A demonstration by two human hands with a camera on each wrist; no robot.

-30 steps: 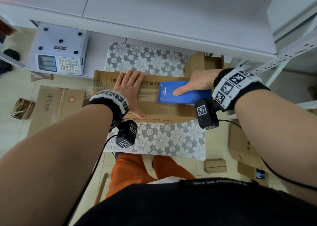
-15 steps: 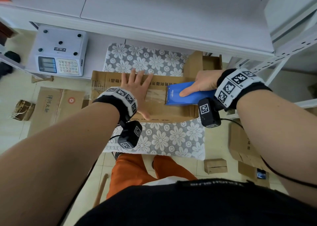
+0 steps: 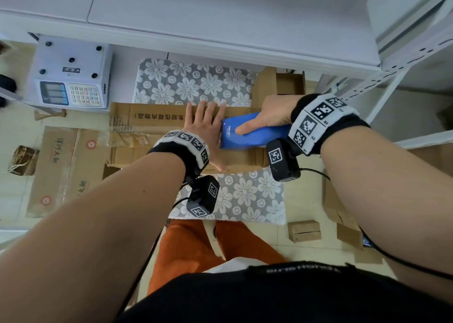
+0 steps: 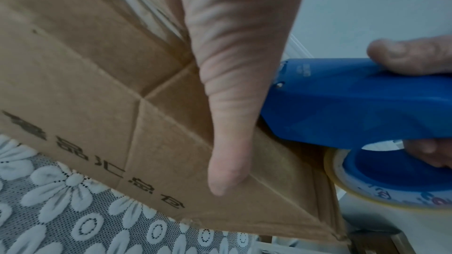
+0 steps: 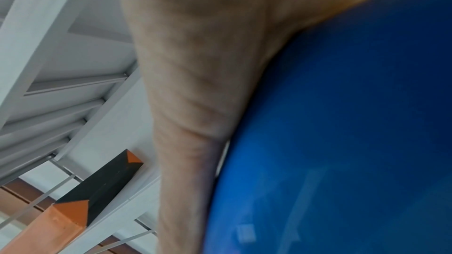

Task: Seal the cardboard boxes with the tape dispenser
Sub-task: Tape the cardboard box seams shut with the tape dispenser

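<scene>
the cardboard box [image 3: 171, 136] lies flattened across a small table with a lace flower cloth [image 3: 196, 84], its printed flap toward the far edge and its near corner hanging just past the cloth. the left hand [image 3: 208, 131] is spread flat on it, fingers straight, thumb down toward the near edge; i'd say it is there to pin the flaps level so the seam does not gape while tape goes over it. the right hand [image 3: 269, 116] is wrapped round the blue tape dispenser [image 3: 252, 133], forefinger laid along its top, which looks like a way to bear the nose down onto the board. in the left wrist view the dispenser's nose touches the box right behind the left thumb, with the roll of clear tape [image 4: 342, 177] hanging off the box's right end. on the box to the left of the hands lies a glossy strip that looks like tape. compared with a second ago, the dispenser sits further to the right along the box, and the left hand has followed it, now touching its front edge instead of resting well apart. the pricing scale [image 3: 71, 75] on the left has not moved.
</scene>
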